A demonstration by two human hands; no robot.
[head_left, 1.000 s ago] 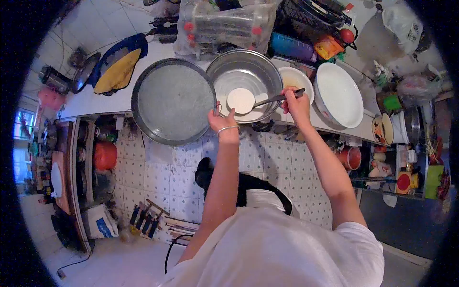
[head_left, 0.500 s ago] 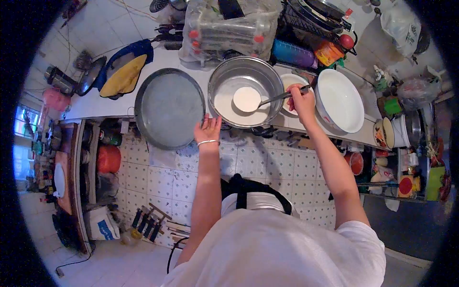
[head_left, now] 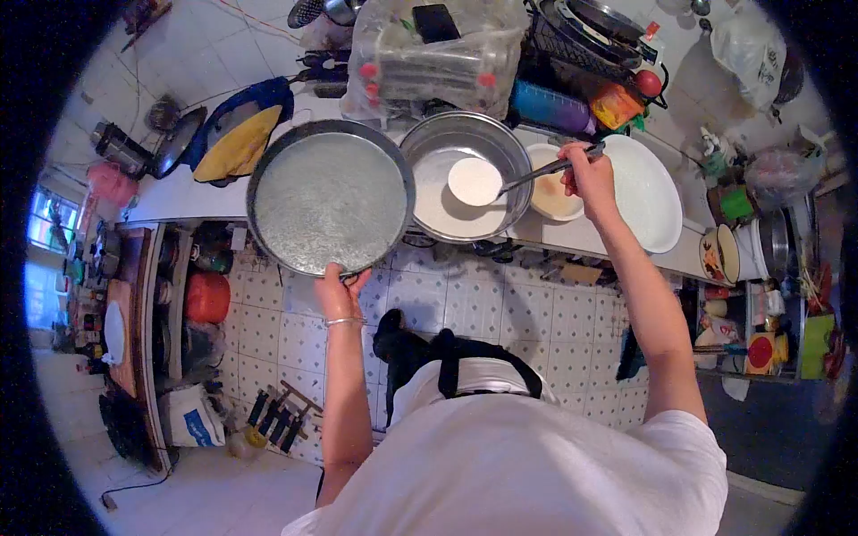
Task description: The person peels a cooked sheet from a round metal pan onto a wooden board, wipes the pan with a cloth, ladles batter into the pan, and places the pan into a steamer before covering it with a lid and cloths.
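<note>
My left hand (head_left: 339, 288) is closed on the near rim of a wide, round, dark-edged pan (head_left: 326, 201), which looks tilted or lifted a little. Its grey bottom looks wet. In my right hand (head_left: 590, 179) is the dark handle of a ladle (head_left: 476, 182) whose bowl is full of white liquid. The ladle hangs over a deep steel pot (head_left: 520, 210) with more white liquid at its bottom. Just right of the pot, partly behind my right hand, sits a small pale bowl (head_left: 550, 198).
A large white basin (head_left: 651, 201) stands at the right of the counter. A yellow cloth (head_left: 237, 147) lies at the left. Behind the pot are a plastic-covered appliance (head_left: 429, 67) and a purple-blue bottle (head_left: 552, 109). A small wooden stool (head_left: 279, 415) is on the floor.
My left hand has gone from open beside the pan to gripping its near rim. The pan has come up closer and shifted slightly. My right hand and the ladle moved a little right.
</note>
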